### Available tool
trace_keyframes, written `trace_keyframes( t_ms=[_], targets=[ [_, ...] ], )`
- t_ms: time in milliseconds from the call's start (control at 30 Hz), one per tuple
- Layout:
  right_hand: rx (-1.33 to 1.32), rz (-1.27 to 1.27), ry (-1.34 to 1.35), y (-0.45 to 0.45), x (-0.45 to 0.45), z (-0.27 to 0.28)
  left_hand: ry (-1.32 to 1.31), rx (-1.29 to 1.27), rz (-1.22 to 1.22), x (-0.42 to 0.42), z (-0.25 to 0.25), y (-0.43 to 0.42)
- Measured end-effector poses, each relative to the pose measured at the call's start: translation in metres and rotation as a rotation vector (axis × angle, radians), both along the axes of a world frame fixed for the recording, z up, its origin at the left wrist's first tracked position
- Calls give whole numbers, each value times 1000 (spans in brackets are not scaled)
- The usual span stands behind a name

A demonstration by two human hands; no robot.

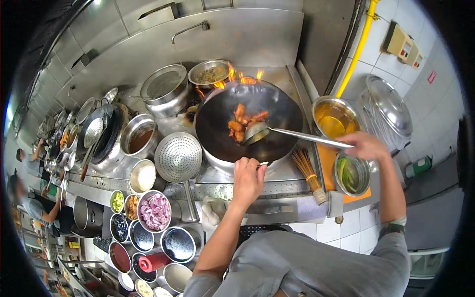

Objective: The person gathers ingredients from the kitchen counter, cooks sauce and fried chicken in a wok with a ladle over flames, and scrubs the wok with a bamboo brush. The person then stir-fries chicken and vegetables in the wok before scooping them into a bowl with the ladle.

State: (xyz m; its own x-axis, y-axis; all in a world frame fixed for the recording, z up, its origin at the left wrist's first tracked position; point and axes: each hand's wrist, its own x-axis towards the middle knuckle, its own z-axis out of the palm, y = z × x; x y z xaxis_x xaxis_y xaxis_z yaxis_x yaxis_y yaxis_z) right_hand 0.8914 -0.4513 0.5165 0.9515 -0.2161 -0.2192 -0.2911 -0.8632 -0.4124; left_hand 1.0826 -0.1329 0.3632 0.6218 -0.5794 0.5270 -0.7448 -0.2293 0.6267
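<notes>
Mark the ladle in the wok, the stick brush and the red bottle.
Ladle (307, 136): head view, middle of the handle.
Stick brush (304, 166): head view, the sticks.
Red bottle (155, 262): head view, the body.

the wok (217, 114) is black, its chunks (237, 127) reddish-brown, the flames (231, 72) orange, the pipe (357, 54) yellow, the bottle (154, 262) red.

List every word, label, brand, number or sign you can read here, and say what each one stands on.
No text can be read.
Small red sign on the tiled wall: too small to read.
Green container: any label is too blurred.
Red bottle: no lettering can be made out.
Wall switch boxes: any markings are too small.
</notes>
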Motion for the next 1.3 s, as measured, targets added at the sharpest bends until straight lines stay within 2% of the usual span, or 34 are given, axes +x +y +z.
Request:
trace_keyframes(
  t_ms=[167, 200, 267, 367, 467, 567, 600, 667, 700, 767, 833, 900, 933, 1000, 1033, 1067, 1167, 1300],
  targets=[
    [-320, -64, -151, 26, -1, -31, -3, 66, -54, -34, -46, 40],
    [-239, -75, -225, 26, -13, -34, 40, 72, -79, -42, -44, 54],
    [-66, -89, -348, 28, -39, -40, -65, 35, -64, -32, -18, 50],
    [234, -222, -358, 30, -65, -73, -12, 28, -16, -14, 18, 29],
    [688, -500, -246, 55, -66, -87, 38, 63, -24, 13, 10, 7],
    [883, -653, -263, 97, -40, -102, 94, 44, -82, 22, -3, 2],
    [831, -657, -343, 101, -40, -112, 118, 20, -107, 23, -4, 2],
    [724, -664, -504, 104, -40, -132, 77, 46, 58, 16, -11, 26],
    [739, -763, -466, 101, -52, -128, 82, 75, 161, 15, -21, 44],
    [591, -779, -534, 84, -76, -115, 227, 189, 287, 13, -46, 91],
    [331, -832, -479, 80, -95, -91, 268, 278, 368, 7, -63, 130],
    [-41, -904, -293, 75, -107, -58, 409, 259, 428, 0, -78, 151],
    [-121, -888, -284, 70, -116, -56, 485, 277, 444, -2, -81, 157],
    [-273, -830, -263, 62, -124, -51, 454, 344, 519, -11, -86, 163],
    [-152, -958, -153, 64, -121, -40, 484, 324, 539, -16, -93, 165],
    [-151, -963, -146, 63, -125, -39, 514, 304, 567, -21, -100, 170],
    [-127, -960, -132, 58, -128, -44, 846, 215, 424, -23, -112, 180],
    [-316, -899, -227, 70, -119, -48, 959, 130, 372, -19, -111, 171]
  ],
)
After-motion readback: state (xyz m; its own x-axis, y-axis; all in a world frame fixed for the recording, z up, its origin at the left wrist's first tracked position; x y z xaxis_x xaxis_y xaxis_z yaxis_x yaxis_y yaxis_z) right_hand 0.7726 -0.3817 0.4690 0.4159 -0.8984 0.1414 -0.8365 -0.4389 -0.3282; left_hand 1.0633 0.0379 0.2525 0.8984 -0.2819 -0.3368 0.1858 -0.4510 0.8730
